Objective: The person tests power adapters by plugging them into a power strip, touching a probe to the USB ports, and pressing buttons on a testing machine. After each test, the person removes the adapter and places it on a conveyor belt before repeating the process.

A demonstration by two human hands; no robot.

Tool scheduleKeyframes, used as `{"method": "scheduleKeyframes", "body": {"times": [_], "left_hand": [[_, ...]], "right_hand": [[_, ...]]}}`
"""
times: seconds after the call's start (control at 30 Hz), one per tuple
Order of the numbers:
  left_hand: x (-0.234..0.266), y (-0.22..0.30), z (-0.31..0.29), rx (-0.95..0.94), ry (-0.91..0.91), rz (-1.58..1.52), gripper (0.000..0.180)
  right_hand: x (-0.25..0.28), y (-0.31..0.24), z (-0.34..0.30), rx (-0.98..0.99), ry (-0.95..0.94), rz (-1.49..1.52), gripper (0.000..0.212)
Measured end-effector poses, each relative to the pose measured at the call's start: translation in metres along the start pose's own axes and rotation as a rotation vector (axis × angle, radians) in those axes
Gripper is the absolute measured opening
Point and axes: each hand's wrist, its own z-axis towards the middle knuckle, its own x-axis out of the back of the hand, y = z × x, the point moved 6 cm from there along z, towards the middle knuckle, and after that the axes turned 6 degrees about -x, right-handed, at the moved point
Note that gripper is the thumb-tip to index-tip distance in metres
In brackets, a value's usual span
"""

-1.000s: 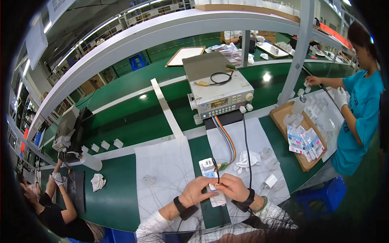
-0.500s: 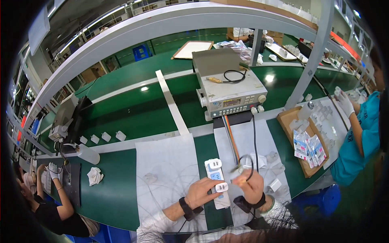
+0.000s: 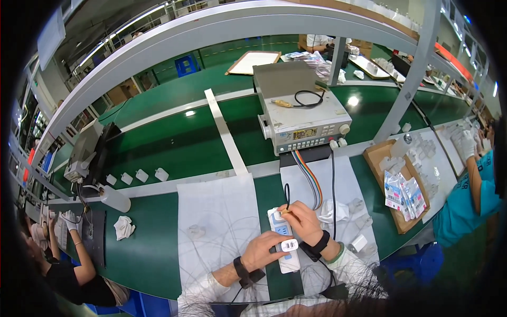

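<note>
A white power strip (image 3: 290, 265) with blue sockets lies lengthwise between two white sheets. On its near part sits a white two-port USB charger (image 3: 289, 245), pinched between the thumb and fingers of my left hand (image 3: 258, 251). Another white USB charger (image 3: 276, 216) is at the strip's far end, partly covered by my fingers. My right hand (image 3: 306, 224) is closed on a cable plug (image 3: 285, 211) with a yellowish end, held at that far charger; whether it is inserted I cannot tell. A black cable (image 3: 287, 193) loops up from the plug.
A grey bench instrument (image 3: 309, 136) stands behind, with a rainbow ribbon cable (image 3: 308, 177) running from it. Crumpled white cloth and loose chargers (image 3: 358, 242) lie at right, beside a cardboard tray (image 3: 402, 224) of packets. A bottle (image 3: 115, 199) stands at left. Co-workers sit on both sides.
My right hand has moved left and away from me, bringing the cable plug to the far charger. My left hand stays on the near charger. The right co-worker's gloved hand has shifted right.
</note>
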Motion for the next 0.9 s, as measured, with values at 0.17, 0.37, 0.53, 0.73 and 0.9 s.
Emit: {"method": "scheduleKeyframes", "body": {"times": [0.17, 0.37, 0.53, 0.73, 0.9], "left_hand": [[0.056, -0.007, 0.019, -0.025, 0.581, -0.719, 0.047], [0.164, -0.071, 0.137, 0.090, 0.315, 0.413, 0.041], [0.137, -0.146, 0.198, 0.302, -0.037, 0.762, 0.028], [0.134, -0.161, 0.209, 0.317, -0.247, 0.978, 0.020], [0.260, -0.249, 0.112, 0.990, -0.314, 1.242, 0.025]], "right_hand": [[0.002, 0.005, 0.001, -0.012, -0.067, 0.057, 0.019], [-0.006, -0.004, 0.002, 0.004, -0.124, 0.136, 0.020], [-0.002, -0.003, 0.005, 0.017, -0.106, 0.107, 0.020], [0.003, 0.011, 0.000, -0.025, -0.129, 0.029, 0.022], [0.002, 0.000, -0.003, -0.032, -0.128, 0.030, 0.022]]}}
